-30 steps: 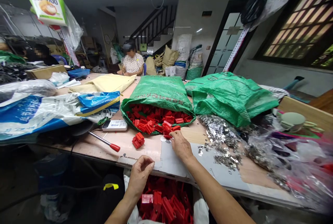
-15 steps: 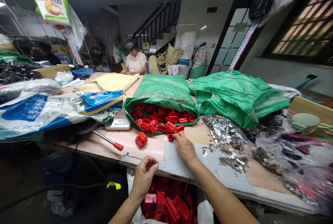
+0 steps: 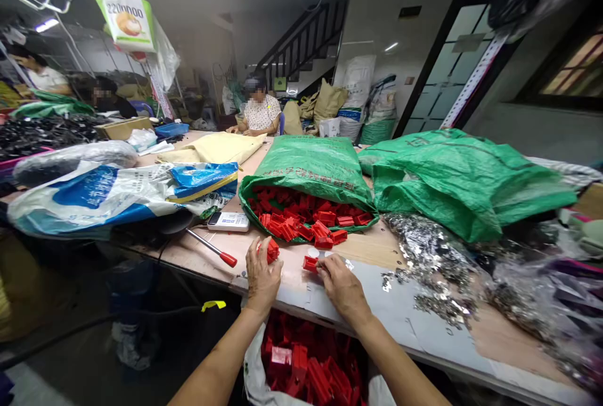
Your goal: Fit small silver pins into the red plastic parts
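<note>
My right hand (image 3: 346,286) pinches a small red plastic part (image 3: 309,263) by its right end, just above the table near its front edge. To its left, my left hand (image 3: 262,277) is raised with curved fingers and the thumb apart. A small cluster of red parts (image 3: 272,251) lies right behind those fingers, partly hidden; whether they touch it I cannot tell. An open green woven sack (image 3: 311,158) lies behind both hands, with red parts (image 3: 287,228) spilling from its mouth. Below the table edge, a white sack (image 3: 257,368) holds many more red parts (image 3: 318,381).
A lever with a red handle (image 3: 228,259) and a white device (image 3: 228,222) are on the left. Small metal pieces (image 3: 445,305) are heaped at right, beside another green sack (image 3: 452,173). A blue-white bag (image 3: 94,195) lies far left. A person (image 3: 259,110) sits across the table.
My right hand has drawn back from the sack's mouth with a red part. My left hand has risen from the table edge to the red cluster. The view has swung left.
</note>
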`<action>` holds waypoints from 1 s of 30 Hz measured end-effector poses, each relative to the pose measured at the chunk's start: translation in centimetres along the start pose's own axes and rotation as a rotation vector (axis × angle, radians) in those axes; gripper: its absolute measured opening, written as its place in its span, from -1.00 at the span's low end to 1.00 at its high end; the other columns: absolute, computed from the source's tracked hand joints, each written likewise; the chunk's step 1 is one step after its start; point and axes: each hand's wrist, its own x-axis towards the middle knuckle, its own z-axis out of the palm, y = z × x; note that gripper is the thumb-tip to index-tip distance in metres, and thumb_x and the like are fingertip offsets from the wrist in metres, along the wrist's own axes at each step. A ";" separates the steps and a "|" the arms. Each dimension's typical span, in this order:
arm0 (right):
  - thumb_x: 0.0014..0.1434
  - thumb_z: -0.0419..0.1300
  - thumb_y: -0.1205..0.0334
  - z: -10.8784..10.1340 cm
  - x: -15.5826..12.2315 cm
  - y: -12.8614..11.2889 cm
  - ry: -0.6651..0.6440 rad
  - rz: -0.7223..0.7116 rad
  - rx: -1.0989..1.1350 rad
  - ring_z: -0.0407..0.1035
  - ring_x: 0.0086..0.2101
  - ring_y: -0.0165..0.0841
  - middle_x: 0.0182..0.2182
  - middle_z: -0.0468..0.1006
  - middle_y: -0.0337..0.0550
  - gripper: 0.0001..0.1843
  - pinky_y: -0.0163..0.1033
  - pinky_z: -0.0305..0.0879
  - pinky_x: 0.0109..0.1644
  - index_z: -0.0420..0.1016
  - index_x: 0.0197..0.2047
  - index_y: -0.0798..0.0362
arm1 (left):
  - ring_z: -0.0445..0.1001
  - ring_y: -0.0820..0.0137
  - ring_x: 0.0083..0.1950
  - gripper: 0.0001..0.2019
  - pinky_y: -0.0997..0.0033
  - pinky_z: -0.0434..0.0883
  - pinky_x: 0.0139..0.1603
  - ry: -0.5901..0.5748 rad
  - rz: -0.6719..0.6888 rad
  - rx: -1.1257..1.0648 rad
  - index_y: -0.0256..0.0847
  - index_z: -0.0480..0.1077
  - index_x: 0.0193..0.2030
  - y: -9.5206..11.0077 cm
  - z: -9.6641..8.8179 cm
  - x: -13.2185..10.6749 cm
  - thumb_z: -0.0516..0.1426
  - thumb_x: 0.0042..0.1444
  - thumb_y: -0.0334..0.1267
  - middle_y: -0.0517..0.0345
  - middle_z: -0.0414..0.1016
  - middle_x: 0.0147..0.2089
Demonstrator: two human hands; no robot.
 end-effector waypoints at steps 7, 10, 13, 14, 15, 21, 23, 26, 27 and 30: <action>0.25 0.00 0.37 2.3 -3.1 0.2 0.188 -0.042 0.091 0.40 -0.09 -0.22 -0.03 0.36 -0.02 -0.67 -0.16 0.46 -0.11 0.28 0.08 0.01 | 0.28 0.16 0.22 -0.55 0.00 0.22 0.27 -0.211 0.083 -0.065 -0.16 0.31 0.14 -0.4 2.7 0.3 0.09 0.06 -0.41 -0.06 0.35 0.15; 0.25 -0.01 0.37 2.7 -3.4 0.5 0.260 -0.037 0.106 0.40 -0.07 -0.20 -0.02 0.37 -0.02 -0.65 -0.13 0.47 -0.09 0.27 0.10 -0.01 | 0.38 0.24 0.13 -0.66 0.10 0.33 0.19 -0.303 0.192 -0.121 -0.13 0.37 0.08 0.2 2.7 -0.1 0.07 0.15 -0.31 -0.01 0.45 0.07; 0.27 -0.03 0.37 2.8 -3.4 0.6 0.317 -0.055 0.158 0.40 -0.07 -0.21 -0.08 0.43 -0.05 -0.68 -0.12 0.45 -0.05 0.28 0.07 -0.02 | 0.41 0.24 0.12 -0.65 0.09 0.35 0.17 -0.331 0.191 -0.177 -0.13 0.36 0.09 0.0 2.6 -0.2 0.10 0.14 -0.27 0.01 0.47 0.07; 0.27 -0.03 0.37 2.8 -3.4 0.5 0.324 -0.054 0.175 0.41 -0.09 -0.22 -0.12 0.45 -0.06 -0.70 -0.12 0.44 -0.06 0.30 0.05 -0.02 | 0.42 0.22 0.11 -0.65 0.07 0.35 0.17 -0.330 0.169 -0.192 -0.13 0.37 0.08 -0.3 2.7 -0.2 0.12 0.12 -0.26 0.01 0.47 0.07; 0.28 -0.04 0.36 2.8 -3.4 0.5 0.324 -0.051 0.190 0.43 -0.13 -0.23 -0.15 0.47 -0.08 -0.71 -0.13 0.44 -0.07 0.31 0.03 -0.02 | 0.43 0.21 0.10 -0.65 0.05 0.34 0.17 -0.325 0.144 -0.204 -0.13 0.38 0.07 -0.5 2.7 -0.2 0.13 0.11 -0.24 0.01 0.48 0.06; 0.31 -0.06 0.34 2.2 -3.4 -0.1 0.284 -0.024 0.251 0.44 -0.20 -0.26 -0.22 0.50 -0.10 -0.78 -0.16 0.40 -0.11 0.35 -0.07 -0.01 | 0.45 0.20 0.07 -0.70 0.06 0.34 0.16 -0.326 0.092 -0.208 -0.13 0.42 0.01 -0.9 2.7 0.0 0.12 0.12 -0.23 -0.01 0.52 0.02; 0.32 -0.06 0.34 2.2 -3.4 -0.1 0.272 -0.014 0.284 0.43 -0.20 -0.26 -0.21 0.50 -0.10 -0.78 -0.16 0.38 -0.11 0.35 -0.07 0.00 | 0.45 0.20 0.07 -0.71 0.07 0.34 0.15 -0.332 0.102 -0.205 -0.13 0.43 0.00 -0.7 2.6 0.0 0.12 0.12 -0.24 0.00 0.52 0.02; 0.33 -0.07 0.32 2.1 -3.4 -0.1 0.270 0.009 0.335 0.42 -0.20 -0.26 -0.22 0.49 -0.10 -0.79 -0.16 0.36 -0.10 0.35 -0.08 0.00 | 0.46 0.21 0.06 -0.71 0.08 0.35 0.14 -0.334 0.107 -0.200 -0.12 0.43 0.00 -0.4 2.4 0.0 0.12 0.12 -0.24 0.01 0.53 0.01; 0.33 -0.07 0.32 2.0 -3.4 -0.1 0.270 0.018 0.343 0.42 -0.20 -0.26 -0.22 0.49 -0.10 -0.80 -0.16 0.35 -0.10 0.35 -0.09 0.00 | 0.46 0.21 0.05 -0.71 0.07 0.35 0.14 -0.333 0.108 -0.197 -0.12 0.44 0.00 -0.3 2.3 0.0 0.12 0.12 -0.24 0.01 0.53 0.01; 0.32 -0.05 0.32 1.8 -3.5 -0.3 0.267 0.049 0.348 0.42 -0.20 -0.25 -0.22 0.49 -0.10 -0.81 -0.17 0.34 -0.10 0.36 -0.11 0.00 | 0.47 0.20 0.05 -0.70 0.07 0.36 0.13 -0.323 0.107 -0.190 -0.12 0.44 0.00 -0.2 2.1 -0.1 0.12 0.12 -0.22 0.00 0.53 0.01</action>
